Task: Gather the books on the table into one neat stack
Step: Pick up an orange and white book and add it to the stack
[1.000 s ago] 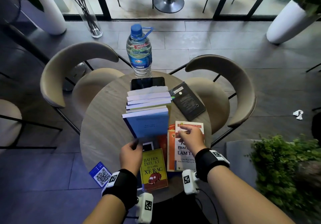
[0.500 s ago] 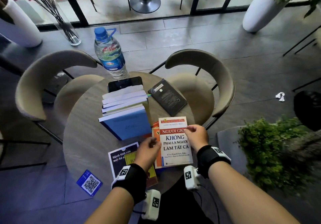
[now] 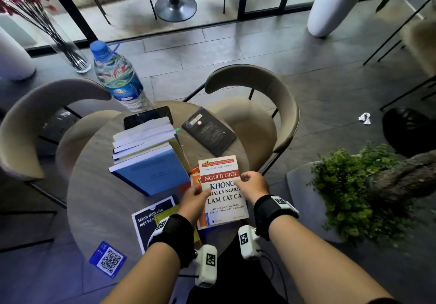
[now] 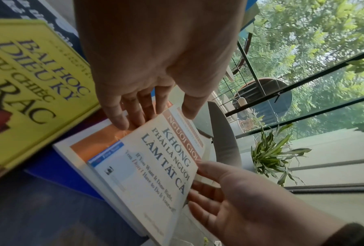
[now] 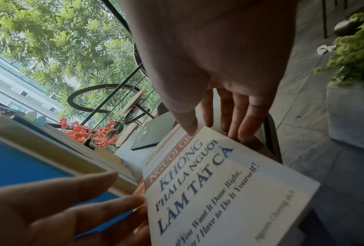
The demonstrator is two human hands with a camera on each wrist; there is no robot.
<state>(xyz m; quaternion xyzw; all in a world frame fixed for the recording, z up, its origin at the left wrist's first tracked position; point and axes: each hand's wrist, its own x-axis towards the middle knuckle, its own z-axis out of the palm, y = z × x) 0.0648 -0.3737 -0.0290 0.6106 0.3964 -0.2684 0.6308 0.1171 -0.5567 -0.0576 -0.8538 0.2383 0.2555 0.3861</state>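
Two hands pinch the white book (image 3: 223,193), which lies above the orange book (image 3: 195,178) at the worktop (image 3: 94,185) edge. From the left wrist, my left hand (image 4: 155,69) holds its spine side, fingers underneath; it may slip. From the right wrist, my right hand (image 5: 214,66) grips the far corner; a tilt could knock the blue stack (image 5: 29,163).

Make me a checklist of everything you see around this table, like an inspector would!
Surface: round wooden table.
Job's things: stack of books; white book held at both side edges; yellow book and dark book loose.
Clutter: water bottle, phone, black notebook, QR card.
Grippers: left hand and right hand both pinch the white book.
Cables: thin black cable by the wrist cameras.
Surroundings: two chairs, planters, flower vase.
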